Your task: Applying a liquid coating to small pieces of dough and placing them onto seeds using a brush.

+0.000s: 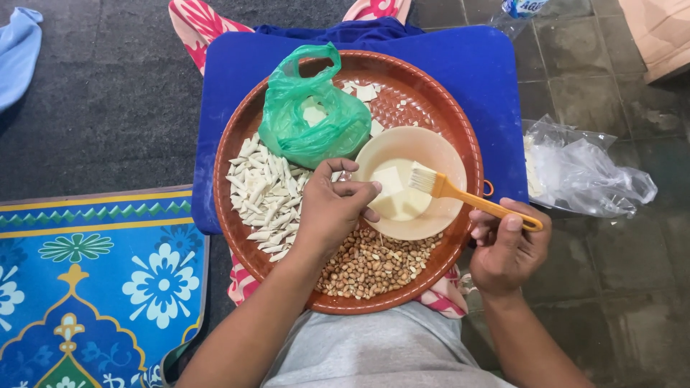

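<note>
Pinched between thumb and fingertips, the left hand (332, 208) held a small white square sheet (389, 181) over the cream bowl (438, 154), with more square sheets lying inside the bowl; the right hand (507, 244) was closed around the orange handle of a pastry brush (460, 192), bristles reaching into the bowl and touching the sheets. Far left: a patterned blue mat (93, 280) on a dark carpet. On the lap sat a blue board (496, 108) carrying a round brown tray (460, 129). Left part of the tray: a pile of small white rolled pieces (262, 194). Upper middle: a green plastic bag (305, 115) with white sheets showing through. Lower middle: a heap of peanuts (374, 266), just below the bowl. Right of the board, on the tiled floor, lay a clear plastic bag (582, 172), crumpled, well apart from the right hand.
</note>
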